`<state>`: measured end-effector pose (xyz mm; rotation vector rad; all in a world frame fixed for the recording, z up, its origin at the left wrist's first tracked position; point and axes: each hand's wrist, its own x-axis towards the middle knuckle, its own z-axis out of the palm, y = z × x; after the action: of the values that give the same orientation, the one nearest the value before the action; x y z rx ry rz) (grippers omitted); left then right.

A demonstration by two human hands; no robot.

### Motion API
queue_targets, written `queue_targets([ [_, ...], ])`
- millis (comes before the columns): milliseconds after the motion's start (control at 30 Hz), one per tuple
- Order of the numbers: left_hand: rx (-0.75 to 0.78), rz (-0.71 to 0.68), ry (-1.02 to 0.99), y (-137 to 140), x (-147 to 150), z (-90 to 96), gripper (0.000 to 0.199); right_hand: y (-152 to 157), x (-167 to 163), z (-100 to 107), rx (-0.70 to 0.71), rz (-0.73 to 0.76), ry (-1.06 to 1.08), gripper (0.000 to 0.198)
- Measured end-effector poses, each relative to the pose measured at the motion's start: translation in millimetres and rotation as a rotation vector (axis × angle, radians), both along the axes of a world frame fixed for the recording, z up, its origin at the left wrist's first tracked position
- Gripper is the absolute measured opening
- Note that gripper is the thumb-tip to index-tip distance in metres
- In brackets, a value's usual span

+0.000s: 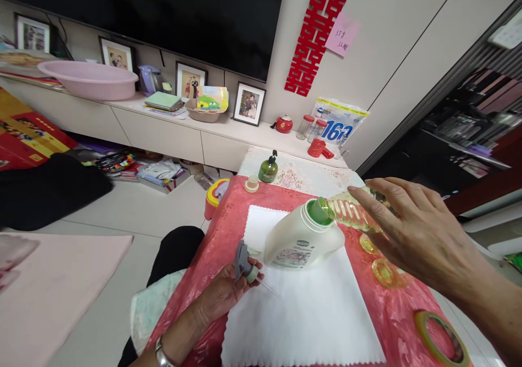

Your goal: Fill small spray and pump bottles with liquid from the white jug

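Note:
A large white detergent jug (302, 242) stands uncapped on a white scallop-edged cloth (302, 312). My right hand (411, 220) grips a see-through plastic bottle (350, 210), tilted nearly flat, with its green-tinted mouth end at the jug's opening. Whether liquid is flowing is hard to make out. Left of the jug, my left hand (222, 293) pinches a grey trigger spray head (242, 262) by its collar, the thin dip tube pointing right and down. A pale round cap (252, 184) and a green pump bottle (268, 169) stand behind, on the covered table.
A red plastic table cover (204, 291) lies under the cloth. On its right are yellow discs (384, 272) and a roll of tape (442, 338). Glass jars (305, 127), framed photos (249, 104) and a pink basin (89, 79) line the cabinet behind. A yellow-and-red stool (212, 196) stands left of the table.

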<state>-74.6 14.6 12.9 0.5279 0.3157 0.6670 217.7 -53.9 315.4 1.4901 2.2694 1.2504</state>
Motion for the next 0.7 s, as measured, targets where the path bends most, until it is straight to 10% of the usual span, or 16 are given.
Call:
queue_targets([
  [700, -0.031, 0.006, 0.036, -1, 0, -3.7, 0.046, 5, -2, 15, -0.074, -0.001, -0.046, 0.044],
])
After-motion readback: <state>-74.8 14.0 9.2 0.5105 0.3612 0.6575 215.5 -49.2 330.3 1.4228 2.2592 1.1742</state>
